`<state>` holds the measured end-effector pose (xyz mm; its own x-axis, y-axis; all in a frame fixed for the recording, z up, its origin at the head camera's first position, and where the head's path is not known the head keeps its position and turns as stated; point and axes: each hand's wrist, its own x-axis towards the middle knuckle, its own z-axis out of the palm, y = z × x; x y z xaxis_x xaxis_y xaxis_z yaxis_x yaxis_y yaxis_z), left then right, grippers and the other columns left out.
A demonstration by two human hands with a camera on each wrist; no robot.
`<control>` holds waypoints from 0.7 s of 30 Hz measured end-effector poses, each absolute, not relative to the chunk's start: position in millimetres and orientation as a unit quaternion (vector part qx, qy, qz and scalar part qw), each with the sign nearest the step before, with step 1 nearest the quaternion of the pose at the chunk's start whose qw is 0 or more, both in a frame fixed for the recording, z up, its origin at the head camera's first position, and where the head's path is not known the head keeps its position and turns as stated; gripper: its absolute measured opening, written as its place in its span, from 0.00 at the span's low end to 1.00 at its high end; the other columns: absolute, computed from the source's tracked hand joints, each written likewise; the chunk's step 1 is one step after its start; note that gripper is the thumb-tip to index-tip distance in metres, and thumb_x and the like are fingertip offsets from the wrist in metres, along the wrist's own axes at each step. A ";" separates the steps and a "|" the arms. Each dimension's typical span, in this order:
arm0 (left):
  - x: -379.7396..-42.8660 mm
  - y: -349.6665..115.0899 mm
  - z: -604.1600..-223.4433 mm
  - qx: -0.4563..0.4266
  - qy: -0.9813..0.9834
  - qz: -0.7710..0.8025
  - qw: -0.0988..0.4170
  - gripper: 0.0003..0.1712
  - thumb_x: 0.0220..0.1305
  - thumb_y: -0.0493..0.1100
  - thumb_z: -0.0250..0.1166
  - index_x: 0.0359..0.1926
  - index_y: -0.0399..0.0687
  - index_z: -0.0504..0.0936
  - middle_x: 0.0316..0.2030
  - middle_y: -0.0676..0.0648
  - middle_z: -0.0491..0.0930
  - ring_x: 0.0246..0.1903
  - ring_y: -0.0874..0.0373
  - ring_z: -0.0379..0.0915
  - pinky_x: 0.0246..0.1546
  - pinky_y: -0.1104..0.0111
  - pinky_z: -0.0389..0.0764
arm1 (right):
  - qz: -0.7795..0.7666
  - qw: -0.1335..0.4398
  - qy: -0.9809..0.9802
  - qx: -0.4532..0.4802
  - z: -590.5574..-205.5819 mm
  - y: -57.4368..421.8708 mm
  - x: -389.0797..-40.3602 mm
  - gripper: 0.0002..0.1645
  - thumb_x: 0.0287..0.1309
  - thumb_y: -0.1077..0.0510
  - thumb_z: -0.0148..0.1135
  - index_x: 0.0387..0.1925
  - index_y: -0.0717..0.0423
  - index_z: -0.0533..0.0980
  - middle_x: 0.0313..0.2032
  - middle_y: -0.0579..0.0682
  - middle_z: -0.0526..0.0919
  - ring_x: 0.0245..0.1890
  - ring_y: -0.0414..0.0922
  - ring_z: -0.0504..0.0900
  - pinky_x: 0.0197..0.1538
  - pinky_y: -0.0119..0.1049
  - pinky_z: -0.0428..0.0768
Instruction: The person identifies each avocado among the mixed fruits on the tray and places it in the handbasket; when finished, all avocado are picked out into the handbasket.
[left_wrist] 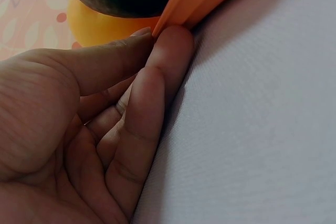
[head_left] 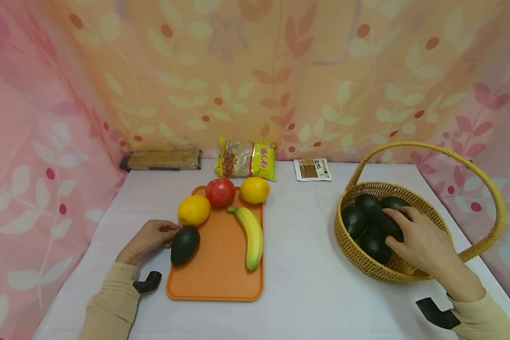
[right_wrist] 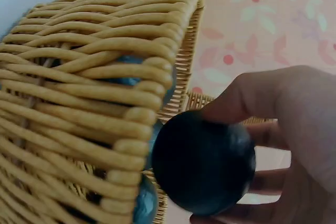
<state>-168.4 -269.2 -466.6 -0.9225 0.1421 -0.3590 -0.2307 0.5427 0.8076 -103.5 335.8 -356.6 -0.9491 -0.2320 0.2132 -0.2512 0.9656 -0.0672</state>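
Note:
My left hand [head_left: 152, 237] is at the left edge of an orange tray [head_left: 214, 281]; in the left wrist view its thumb and fingertips pinch the tray's rim [left_wrist: 176, 9]. Beside that hand, a dark avocado [head_left: 185, 246] lies on the tray. A yellow lemon [head_left: 194, 210], a red round fruit [head_left: 220, 191], another lemon [head_left: 255, 190] and a banana [head_left: 250, 236] are also on it. My right hand [head_left: 422, 241] reaches into a wicker basket [head_left: 352, 257] and grips an avocado [right_wrist: 202, 166] between thumb and fingers. Several more avocados [head_left: 375, 245] lie under and around it.
The basket's tall handle [head_left: 488, 189] arches over its right side. At the back stand a brown bundle [head_left: 163, 159], a yellow pasta bag [head_left: 246, 159] and a small white-and-brown packet [head_left: 312, 170]. Patterned curtains [head_left: 221, 75] enclose the table [head_left: 297, 264].

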 end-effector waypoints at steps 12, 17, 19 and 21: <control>-165.7 -265.9 -464.5 -0.025 0.857 0.480 0.189 0.17 0.68 0.41 0.60 0.52 0.33 0.81 0.36 0.49 0.84 0.31 0.60 0.73 0.32 0.72 0.79 | 0.009 0.042 -0.993 0.109 -366.5 345.6 -101.9 0.41 0.40 0.55 0.76 0.58 0.63 0.71 0.51 0.72 0.75 0.43 0.69 0.78 0.41 0.63 0.77; -166.7 -267.5 -467.6 -0.022 0.858 0.478 0.184 0.17 0.68 0.40 0.61 0.51 0.33 0.81 0.35 0.49 0.84 0.30 0.61 0.73 0.31 0.73 0.78 | 0.000 0.028 -0.993 0.117 -371.2 349.0 -104.7 0.42 0.38 0.57 0.77 0.57 0.65 0.72 0.51 0.71 0.76 0.42 0.69 0.78 0.44 0.63 0.77; -167.1 -268.0 -468.4 -0.020 0.859 0.478 0.182 0.17 0.67 0.40 0.61 0.51 0.32 0.81 0.35 0.49 0.84 0.30 0.61 0.73 0.31 0.73 0.78 | 0.000 0.019 -0.993 0.118 -373.6 350.0 -105.5 0.41 0.37 0.58 0.78 0.57 0.65 0.72 0.50 0.71 0.77 0.42 0.68 0.78 0.44 0.63 0.78; -167.2 -268.1 -468.4 -0.019 0.860 0.478 0.181 0.17 0.67 0.41 0.61 0.51 0.32 0.81 0.35 0.49 0.84 0.30 0.61 0.73 0.31 0.73 0.79 | 0.004 0.009 -0.993 0.118 -376.0 350.3 -106.1 0.41 0.37 0.58 0.78 0.56 0.64 0.72 0.50 0.70 0.77 0.42 0.67 0.79 0.42 0.63 0.78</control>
